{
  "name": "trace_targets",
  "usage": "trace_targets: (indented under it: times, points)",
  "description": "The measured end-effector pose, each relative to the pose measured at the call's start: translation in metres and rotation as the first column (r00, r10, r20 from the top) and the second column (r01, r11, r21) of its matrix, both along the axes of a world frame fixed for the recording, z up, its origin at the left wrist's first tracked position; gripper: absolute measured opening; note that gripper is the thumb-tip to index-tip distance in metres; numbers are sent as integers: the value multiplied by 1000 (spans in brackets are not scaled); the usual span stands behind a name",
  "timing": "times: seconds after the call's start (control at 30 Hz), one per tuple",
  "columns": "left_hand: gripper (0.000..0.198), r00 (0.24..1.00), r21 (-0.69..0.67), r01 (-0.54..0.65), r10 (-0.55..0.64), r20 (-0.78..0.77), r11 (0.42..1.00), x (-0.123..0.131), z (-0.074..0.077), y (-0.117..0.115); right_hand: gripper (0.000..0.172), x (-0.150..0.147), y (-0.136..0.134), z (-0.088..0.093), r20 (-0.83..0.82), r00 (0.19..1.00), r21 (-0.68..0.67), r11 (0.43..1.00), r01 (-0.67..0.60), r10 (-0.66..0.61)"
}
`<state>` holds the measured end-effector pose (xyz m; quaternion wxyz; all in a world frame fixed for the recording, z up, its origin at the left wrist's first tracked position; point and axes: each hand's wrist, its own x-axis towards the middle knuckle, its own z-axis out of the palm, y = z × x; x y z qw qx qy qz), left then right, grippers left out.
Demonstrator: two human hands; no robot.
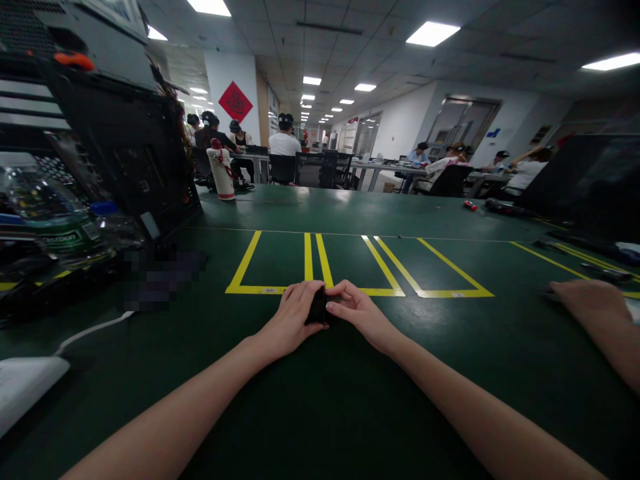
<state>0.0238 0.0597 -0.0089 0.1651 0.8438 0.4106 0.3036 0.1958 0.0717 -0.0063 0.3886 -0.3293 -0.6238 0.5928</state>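
Observation:
Fingers of my left hand are wrapped round a small black block-like object, low over the green tabletop. What kind of object it is I cannot make out, since the fingers hide much of it. From the other side my right hand closes in, thumb and forefinger pinched at the object's right edge. Both hands are just in front of the yellow tape outlines on the table.
A co-worker's hand rests at the right edge by small dark items. At left stand an opened computer case, a plastic bottle and a white cable. A white cup-like bottle stands further back; people sit beyond.

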Motion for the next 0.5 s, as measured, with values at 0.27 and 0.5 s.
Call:
trace_targets:
  times: [0.27,0.5]
  points:
    - [55,1000,-22,8,-9,-3,1000,-1,4,-2,27,1,0,2,57,998,8,1000,-7,7]
    - [57,1000,10,4,-4,0,1000,1,-2,1,24,0,-1,0,-4,1000,2,1000,-9,9]
